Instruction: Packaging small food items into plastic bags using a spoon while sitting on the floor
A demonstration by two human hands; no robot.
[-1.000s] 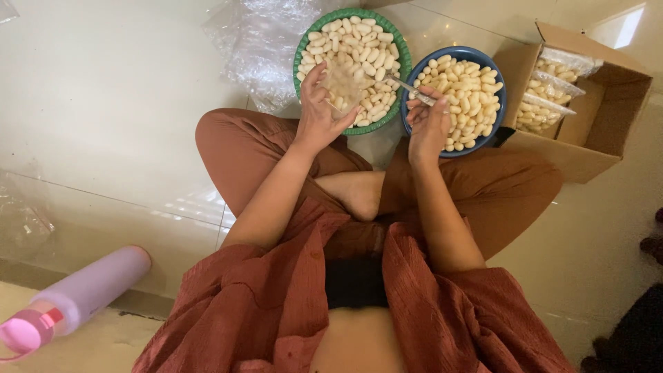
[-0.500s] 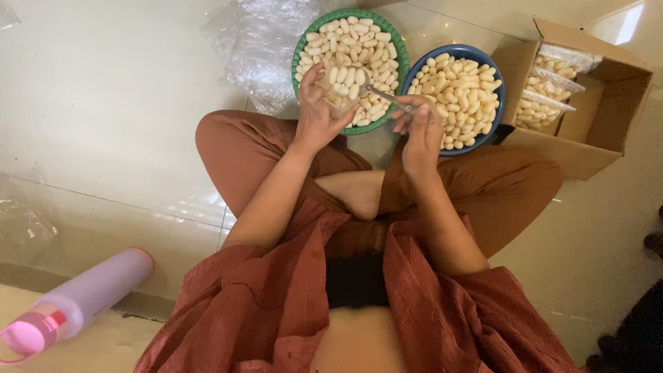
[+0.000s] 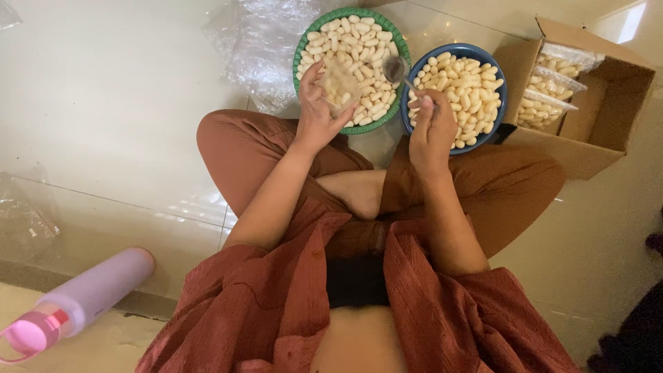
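I sit cross-legged on a pale tiled floor. My left hand [image 3: 319, 114] holds a small clear plastic bag [image 3: 340, 83] over the green bowl [image 3: 302, 43], which is full of pale oblong pieces. My right hand [image 3: 431, 124] grips a metal spoon [image 3: 395, 68] whose scoop points toward the bag, above the gap between the two bowls. The blue bowl [image 3: 498, 110] to the right holds more of the same pale pieces.
An open cardboard box [image 3: 594, 138] with filled clear bags stands at the right. Crumpled clear plastic [image 3: 255, 41] lies behind the green bowl. A lilac bottle [image 3: 76, 300] with a pink cap lies at the lower left, beside more plastic wrap [image 3: 24, 221].
My right hand has brought the spoon from over the blue bowl leftward toward the bag. My left hand has stayed over the green bowl with the bag.
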